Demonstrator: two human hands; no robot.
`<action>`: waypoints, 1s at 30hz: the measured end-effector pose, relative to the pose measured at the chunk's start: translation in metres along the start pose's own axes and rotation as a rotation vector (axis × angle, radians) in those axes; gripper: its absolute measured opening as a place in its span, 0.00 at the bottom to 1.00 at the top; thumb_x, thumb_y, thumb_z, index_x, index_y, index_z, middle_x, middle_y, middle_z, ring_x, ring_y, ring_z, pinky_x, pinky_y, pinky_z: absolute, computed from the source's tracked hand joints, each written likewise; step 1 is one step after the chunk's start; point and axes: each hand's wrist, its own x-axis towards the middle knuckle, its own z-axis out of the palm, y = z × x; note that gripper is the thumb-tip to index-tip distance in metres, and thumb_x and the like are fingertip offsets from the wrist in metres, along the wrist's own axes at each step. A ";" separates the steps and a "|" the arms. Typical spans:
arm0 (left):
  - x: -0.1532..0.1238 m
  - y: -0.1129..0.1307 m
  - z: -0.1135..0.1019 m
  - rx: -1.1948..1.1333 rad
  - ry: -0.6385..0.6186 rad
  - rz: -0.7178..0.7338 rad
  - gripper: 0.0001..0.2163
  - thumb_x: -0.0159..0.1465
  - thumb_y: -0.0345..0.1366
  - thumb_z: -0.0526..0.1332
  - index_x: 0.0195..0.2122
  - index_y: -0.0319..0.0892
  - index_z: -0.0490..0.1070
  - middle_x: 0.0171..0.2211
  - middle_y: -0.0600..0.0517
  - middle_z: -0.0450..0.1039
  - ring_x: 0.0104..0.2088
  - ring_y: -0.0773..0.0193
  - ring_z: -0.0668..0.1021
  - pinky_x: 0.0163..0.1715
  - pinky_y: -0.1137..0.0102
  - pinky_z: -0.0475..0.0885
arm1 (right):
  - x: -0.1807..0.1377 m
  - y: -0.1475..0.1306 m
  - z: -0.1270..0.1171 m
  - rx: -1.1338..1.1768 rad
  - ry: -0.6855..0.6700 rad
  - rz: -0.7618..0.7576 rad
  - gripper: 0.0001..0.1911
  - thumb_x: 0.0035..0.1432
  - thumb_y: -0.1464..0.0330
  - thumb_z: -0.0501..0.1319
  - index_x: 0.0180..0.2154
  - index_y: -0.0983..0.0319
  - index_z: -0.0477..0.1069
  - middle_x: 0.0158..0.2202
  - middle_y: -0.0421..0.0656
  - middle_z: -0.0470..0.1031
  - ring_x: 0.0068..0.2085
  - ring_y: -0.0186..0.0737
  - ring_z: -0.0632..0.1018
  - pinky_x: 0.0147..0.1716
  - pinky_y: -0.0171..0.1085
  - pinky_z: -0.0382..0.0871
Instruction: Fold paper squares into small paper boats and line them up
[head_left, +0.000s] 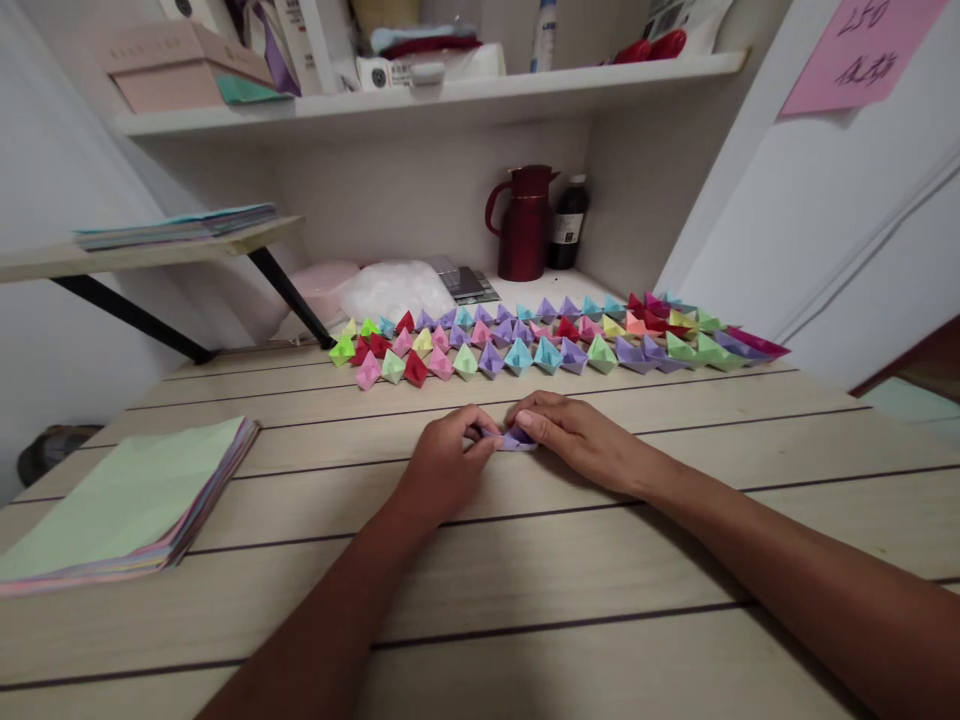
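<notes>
A small folded piece of purple paper [516, 440] sits between my two hands, just above or on the striped tabletop [570, 560]. My left hand [454, 455] pinches its left end between thumb and fingers. The right end is gripped by my right hand [574, 435], whose thumb lies over the paper and hides part of it. Beyond my hands stand rows of small folded paper boats [518, 356] in pink, green, purple, blue, red and yellow.
On the left of the table lies a stack of coloured paper [127, 490], pale green on top. A raised wooden shelf [247, 238] with black legs holds more paper sheets [176, 226]. Behind the boats are a red jug [523, 225], a dark bottle [568, 225] and a white plastic bag [397, 290].
</notes>
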 end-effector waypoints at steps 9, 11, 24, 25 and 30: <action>-0.001 0.002 0.000 -0.055 0.009 -0.028 0.03 0.59 0.34 0.60 0.31 0.43 0.71 0.29 0.56 0.74 0.32 0.66 0.75 0.35 0.72 0.68 | -0.002 0.003 0.005 -0.049 0.043 0.049 0.05 0.56 0.66 0.62 0.34 0.60 0.74 0.37 0.44 0.77 0.40 0.43 0.75 0.42 0.41 0.67; -0.002 0.003 0.000 -0.070 0.014 -0.033 0.02 0.59 0.34 0.59 0.31 0.43 0.70 0.28 0.56 0.73 0.31 0.66 0.74 0.34 0.72 0.68 | -0.002 0.003 0.005 0.009 0.064 0.085 0.05 0.57 0.66 0.62 0.35 0.60 0.74 0.36 0.43 0.77 0.38 0.42 0.76 0.40 0.40 0.67; -0.004 -0.002 0.007 0.005 0.051 0.056 0.17 0.55 0.32 0.65 0.47 0.45 0.70 0.40 0.52 0.76 0.40 0.62 0.76 0.44 0.68 0.68 | -0.006 0.003 0.003 -0.184 0.301 -0.250 0.03 0.60 0.69 0.61 0.36 0.58 0.74 0.40 0.42 0.78 0.43 0.42 0.76 0.47 0.44 0.63; -0.004 -0.002 0.007 0.019 0.046 0.077 0.14 0.56 0.32 0.65 0.44 0.45 0.72 0.39 0.52 0.76 0.40 0.61 0.76 0.44 0.68 0.67 | -0.006 0.003 0.004 -0.217 0.303 -0.285 0.04 0.60 0.69 0.61 0.36 0.58 0.74 0.41 0.43 0.78 0.43 0.43 0.76 0.47 0.44 0.63; -0.007 -0.001 0.007 0.017 0.062 0.082 0.08 0.57 0.31 0.63 0.39 0.44 0.73 0.36 0.53 0.77 0.36 0.63 0.76 0.37 0.71 0.68 | -0.006 0.003 0.004 -0.283 0.321 -0.298 0.05 0.60 0.71 0.60 0.36 0.58 0.75 0.47 0.46 0.73 0.48 0.45 0.74 0.46 0.45 0.64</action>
